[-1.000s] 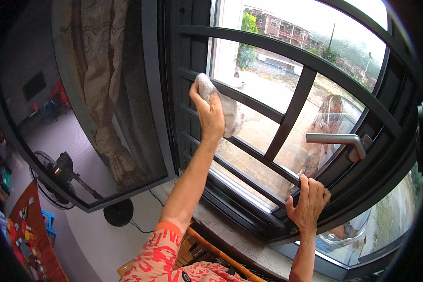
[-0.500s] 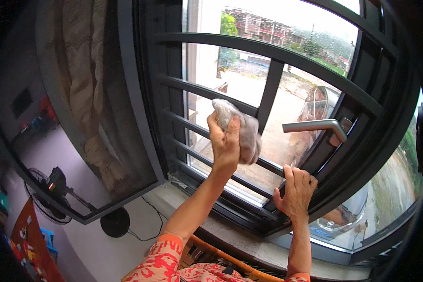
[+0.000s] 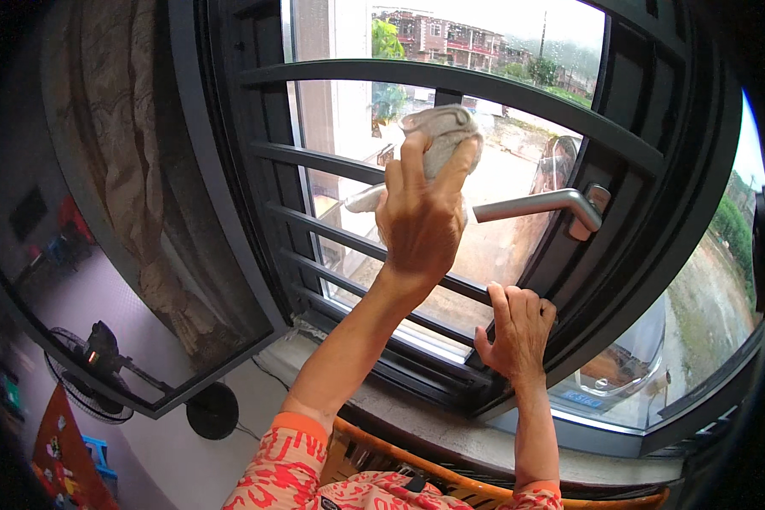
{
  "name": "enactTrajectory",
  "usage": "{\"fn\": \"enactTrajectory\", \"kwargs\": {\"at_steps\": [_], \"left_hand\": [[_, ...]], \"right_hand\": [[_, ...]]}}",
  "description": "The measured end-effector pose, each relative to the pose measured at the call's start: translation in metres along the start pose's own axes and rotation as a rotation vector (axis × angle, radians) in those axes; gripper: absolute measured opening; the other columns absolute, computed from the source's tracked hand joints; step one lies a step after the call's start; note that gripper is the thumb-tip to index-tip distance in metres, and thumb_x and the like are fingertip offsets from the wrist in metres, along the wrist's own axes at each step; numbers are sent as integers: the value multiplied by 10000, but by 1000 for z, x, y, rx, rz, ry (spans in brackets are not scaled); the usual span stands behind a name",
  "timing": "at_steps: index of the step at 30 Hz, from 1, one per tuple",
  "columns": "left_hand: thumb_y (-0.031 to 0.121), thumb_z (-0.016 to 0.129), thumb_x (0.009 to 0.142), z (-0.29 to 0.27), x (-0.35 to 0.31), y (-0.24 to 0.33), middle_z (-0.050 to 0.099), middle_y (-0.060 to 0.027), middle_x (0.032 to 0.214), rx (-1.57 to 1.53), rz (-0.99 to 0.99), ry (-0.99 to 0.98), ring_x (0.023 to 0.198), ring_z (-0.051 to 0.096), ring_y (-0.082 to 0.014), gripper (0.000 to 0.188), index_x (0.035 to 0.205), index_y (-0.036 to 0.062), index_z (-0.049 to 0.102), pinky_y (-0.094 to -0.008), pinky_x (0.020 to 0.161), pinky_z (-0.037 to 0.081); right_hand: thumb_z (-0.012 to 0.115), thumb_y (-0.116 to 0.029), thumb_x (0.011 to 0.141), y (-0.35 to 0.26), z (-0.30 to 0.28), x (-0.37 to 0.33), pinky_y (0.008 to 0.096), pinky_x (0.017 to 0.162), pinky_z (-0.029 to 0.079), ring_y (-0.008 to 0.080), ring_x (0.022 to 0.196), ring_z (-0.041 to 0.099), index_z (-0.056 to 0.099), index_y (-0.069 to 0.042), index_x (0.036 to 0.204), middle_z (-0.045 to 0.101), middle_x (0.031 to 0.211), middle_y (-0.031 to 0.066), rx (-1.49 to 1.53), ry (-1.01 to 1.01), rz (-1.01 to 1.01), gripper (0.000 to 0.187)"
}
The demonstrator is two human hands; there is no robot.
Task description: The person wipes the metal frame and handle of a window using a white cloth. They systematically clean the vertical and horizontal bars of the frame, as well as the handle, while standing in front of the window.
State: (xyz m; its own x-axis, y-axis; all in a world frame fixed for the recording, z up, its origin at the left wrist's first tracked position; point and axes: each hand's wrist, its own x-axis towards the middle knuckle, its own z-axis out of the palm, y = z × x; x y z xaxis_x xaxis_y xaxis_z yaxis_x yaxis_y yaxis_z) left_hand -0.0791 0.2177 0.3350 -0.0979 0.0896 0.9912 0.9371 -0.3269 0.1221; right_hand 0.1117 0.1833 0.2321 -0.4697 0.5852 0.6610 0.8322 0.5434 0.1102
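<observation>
My left hand [image 3: 423, 217] is raised in front of a dark barred window and grips a crumpled light grey cloth [image 3: 457, 127]. The cloth covers part of the upright middle bar, just under the upper crossbar [image 3: 348, 71]; a loose corner hangs out left of the hand. Lower and to the right, my right hand [image 3: 520, 327] has its fingers curled over the dark window frame [image 3: 599, 297]. A silver window handle [image 3: 531, 205] sticks out leftward from the frame, above my right hand and right of the cloth.
On the left, a dark-framed screen panel [image 3: 221, 370] stands swung inward, with a brown curtain [image 3: 136, 195] behind it. Below are a black fan [image 3: 93, 365] and a cable. A stone sill [image 3: 382, 416] runs under the window. Outside, a parked car [image 3: 625, 365] shows through the glass.
My left hand has moved the cloth upward, from the lower bars to just under the upper crossbar. The right hand keeps its place on the frame. The whole view has shifted slightly.
</observation>
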Motion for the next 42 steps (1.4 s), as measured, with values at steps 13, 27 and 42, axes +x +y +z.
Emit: {"fn": "enactTrajectory", "kwargs": {"at_steps": [13, 27, 42], "left_hand": [[36, 681, 748, -21, -78, 0, 482, -118, 1185, 28, -84, -285, 923, 556, -288, 461, 1166, 225, 638, -386, 677, 527], [0, 683, 722, -18, 11, -2, 490, -140, 1295, 11, 15, -146, 940, 586, -324, 507, 1182, 213, 664, -407, 649, 550], [30, 678, 739, -29, -88, -4, 487, -149, 1279, 115, -33, -395, 932, 576, -272, 495, 1202, 202, 653, -360, 640, 558]], "right_hand": [[757, -202, 559, 4, 2, -1, 434, 842, 335, 255, 964, 487, 504, -111, 1229, 504, 1027, 79, 31, 84, -38, 722], [755, -214, 573, 4, 4, -3, 427, 839, 344, 242, 955, 487, 533, -123, 1202, 499, 1007, 62, 20, 102, -39, 673], [765, -225, 585, 4, 5, -3, 432, 861, 340, 238, 977, 479, 517, -125, 1220, 489, 1027, 63, 12, 91, -34, 689]]}}
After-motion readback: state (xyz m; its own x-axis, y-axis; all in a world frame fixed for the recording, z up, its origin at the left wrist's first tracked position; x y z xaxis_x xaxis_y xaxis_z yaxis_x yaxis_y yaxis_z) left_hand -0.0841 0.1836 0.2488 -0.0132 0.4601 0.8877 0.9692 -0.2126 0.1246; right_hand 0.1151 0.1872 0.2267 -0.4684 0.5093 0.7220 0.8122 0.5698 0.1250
